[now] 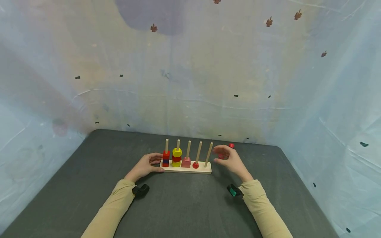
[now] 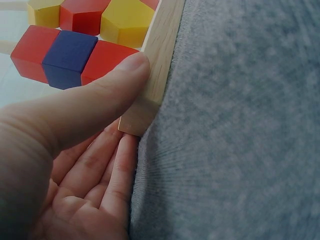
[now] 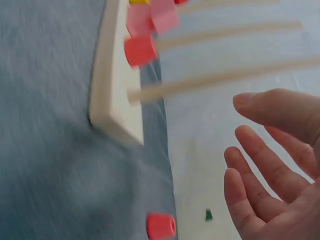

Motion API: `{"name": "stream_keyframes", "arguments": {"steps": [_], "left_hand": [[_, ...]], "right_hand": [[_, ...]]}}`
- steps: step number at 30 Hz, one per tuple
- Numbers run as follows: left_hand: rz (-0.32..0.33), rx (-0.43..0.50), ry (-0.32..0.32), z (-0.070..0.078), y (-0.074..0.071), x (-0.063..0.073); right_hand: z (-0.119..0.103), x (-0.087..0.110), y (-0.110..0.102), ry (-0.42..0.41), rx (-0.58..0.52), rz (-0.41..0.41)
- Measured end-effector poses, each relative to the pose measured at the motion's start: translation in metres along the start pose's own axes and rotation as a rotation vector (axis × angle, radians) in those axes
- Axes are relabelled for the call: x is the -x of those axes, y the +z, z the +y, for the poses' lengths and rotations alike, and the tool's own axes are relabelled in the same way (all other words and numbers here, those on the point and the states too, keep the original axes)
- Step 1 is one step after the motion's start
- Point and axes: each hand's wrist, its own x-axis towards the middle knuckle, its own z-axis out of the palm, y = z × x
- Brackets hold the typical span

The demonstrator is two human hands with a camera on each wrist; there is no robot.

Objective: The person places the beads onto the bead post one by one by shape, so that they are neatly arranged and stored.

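Observation:
A wooden stacking board (image 1: pixel 187 170) with five upright pegs stands on the dark table. My left hand (image 1: pixel 148 164) grips its left end, thumb on the front edge and fingers around the end. Red and blue square blocks (image 2: pixel 70 57) fill the leftmost peg; yellow and red angular blocks (image 1: pixel 177 157) sit on the one beside it. Pink blocks (image 1: pixel 186 162) and a small red round piece (image 3: pixel 141 50) are on the following two, and the rightmost peg (image 1: pixel 209 154) is bare. My right hand (image 1: pixel 229 158) hovers beside that peg, fingers spread and gently bent, holding nothing.
One loose red piece (image 1: pixel 231 145) lies on the table behind my right hand. Another red piece (image 1: pixel 221 156) shows between the thumb and fingers in the head view, beyond the hand. A pale plastic sheet (image 1: pixel 190 82) hangs behind the table.

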Motion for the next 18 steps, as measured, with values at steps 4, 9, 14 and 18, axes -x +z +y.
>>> {"name": "stream_keyframes", "arguments": {"steps": [4,9,14,18], "left_hand": [[0.002,-0.001,0.0,0.002,0.0,0.001],[0.006,0.004,0.002,0.002,0.0,0.001],[0.004,0.006,0.017,0.0,0.001,0.0],[0.002,0.0,0.02,-0.003,0.001,0.0]], "right_hand": [[0.01,-0.002,-0.015,-0.012,0.02,0.04],[0.044,-0.009,-0.025,0.018,0.127,0.078],[0.073,-0.015,-0.027,0.069,0.182,0.07],[0.087,-0.02,-0.025,0.091,0.219,0.064]]}}
